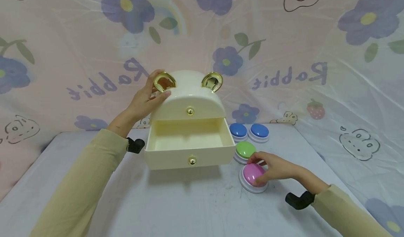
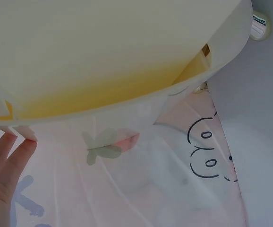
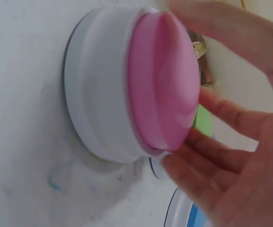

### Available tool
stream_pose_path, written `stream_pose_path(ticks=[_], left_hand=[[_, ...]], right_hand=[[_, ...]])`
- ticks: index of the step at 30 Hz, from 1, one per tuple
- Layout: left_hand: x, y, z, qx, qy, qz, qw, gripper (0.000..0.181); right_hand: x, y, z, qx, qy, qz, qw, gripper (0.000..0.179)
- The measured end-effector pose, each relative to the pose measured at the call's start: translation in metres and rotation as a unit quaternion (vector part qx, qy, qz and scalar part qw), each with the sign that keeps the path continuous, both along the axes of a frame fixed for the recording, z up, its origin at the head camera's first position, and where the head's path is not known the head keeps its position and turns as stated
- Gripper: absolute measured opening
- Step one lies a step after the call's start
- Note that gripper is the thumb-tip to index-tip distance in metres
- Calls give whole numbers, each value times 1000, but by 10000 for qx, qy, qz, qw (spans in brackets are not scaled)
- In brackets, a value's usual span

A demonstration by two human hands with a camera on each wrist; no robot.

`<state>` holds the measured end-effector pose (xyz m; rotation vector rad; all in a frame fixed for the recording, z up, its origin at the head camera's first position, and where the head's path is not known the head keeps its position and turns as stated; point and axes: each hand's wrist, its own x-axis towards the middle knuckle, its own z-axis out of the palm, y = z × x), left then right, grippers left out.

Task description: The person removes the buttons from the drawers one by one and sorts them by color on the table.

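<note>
A cream drawer box (image 1: 192, 103) with gold bear ears stands on the white table, its lower drawer (image 1: 170, 158) pulled out and bare inside. My left hand (image 1: 142, 101) grips the box's upper left corner by the ear, thumb in front. In the left wrist view, fingertips (image 2: 25, 142) touch the edge of the cream shell (image 2: 103, 47). To the right of the drawer, my right hand (image 1: 279, 166) holds a pink push button (image 1: 252, 172) by its dome, fingers and thumb around it. The right wrist view shows the button's white base (image 3: 101, 85) close up.
A green push button (image 1: 245, 148) sits just behind the pink one. Farther back are two blue push buttons (image 1: 238, 129), side by side. A patterned cloth (image 1: 189, 51) hangs behind the table (image 1: 189, 209). Black wrist mounts (image 1: 300, 200) protrude from both sleeves.
</note>
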<state>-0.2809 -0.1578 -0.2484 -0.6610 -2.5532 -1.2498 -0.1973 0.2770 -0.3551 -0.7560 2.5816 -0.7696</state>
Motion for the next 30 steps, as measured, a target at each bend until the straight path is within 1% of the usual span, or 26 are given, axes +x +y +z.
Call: stream_pose_path(ticks=[6,9,13,17,23,26,30], left_hand=[[0,0,0,-16,-4,15,10000,68],[-1,0,0,-26,4,9,10000,68],[-1,0,0,-37,17,10,10000,68],[-1,0,-1,-23,10,13,10000,68],[-2,0,-1,42,-14,-23,10000,68],[-2,0,-1,67,-27,-25,10000,68],[-2,-1,0,69,-46,-19,10000,68]], right_hand=[[-5,-2,-5,-430,457,186,9979,54],[-7,-6,-6,-682,533,234,9960,51],[-8,-14,-3,-1100,498,256,9924,47],[-6,-21,-1,-1527,529,405,9860,41],[-1,-34,4,-2119,625,694,9728,27],[3,-43,7,-2362,658,729,9667,23],[13,-58,10,-2546,805,650,9615,21]])
